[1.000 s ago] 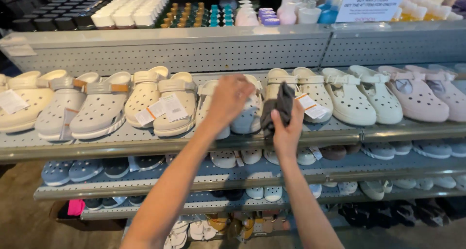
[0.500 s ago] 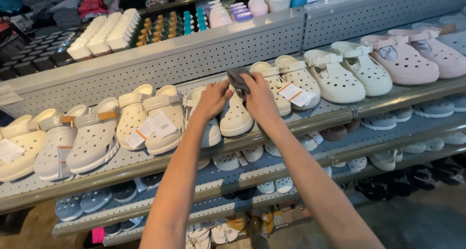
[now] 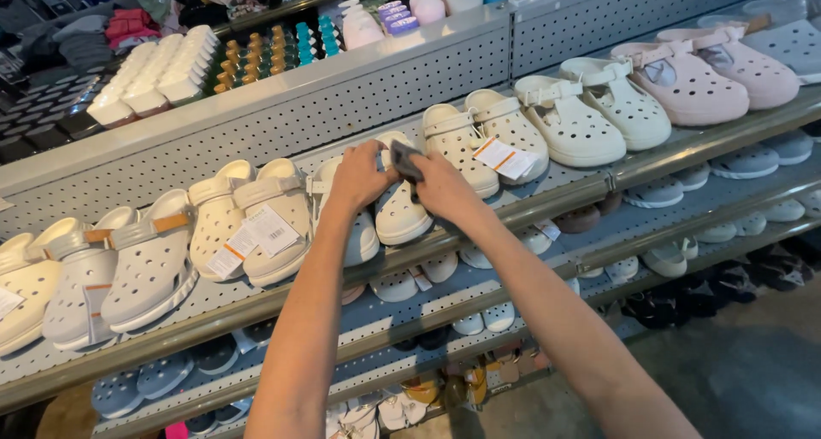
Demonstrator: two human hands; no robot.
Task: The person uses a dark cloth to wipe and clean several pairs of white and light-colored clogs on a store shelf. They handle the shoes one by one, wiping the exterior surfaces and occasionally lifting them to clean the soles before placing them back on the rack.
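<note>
Both my hands reach over a pair of pale clogs (image 3: 402, 212) on the top shelf (image 3: 547, 201) of a grey perforated shoe rack. My right hand (image 3: 440, 187) holds a small dark grey cloth (image 3: 405, 160) and presses it against the heel end of the clog. My left hand (image 3: 359, 176) grips the strap area of the same pair, fingers curled, touching the cloth's edge.
More cream, grey and pink clogs (image 3: 693, 80) line the top shelf, some with paper tags (image 3: 503, 159). Lower shelves (image 3: 445, 306) carry blue-grey and white clogs. Behind the rack's back panel (image 3: 359, 84) stand small bottles and jars (image 3: 265, 50).
My right hand carried the grey cloth from in front of the shelf onto the pale clog. Both hands came together on that pair. The camera view tilted and shifted right.
</note>
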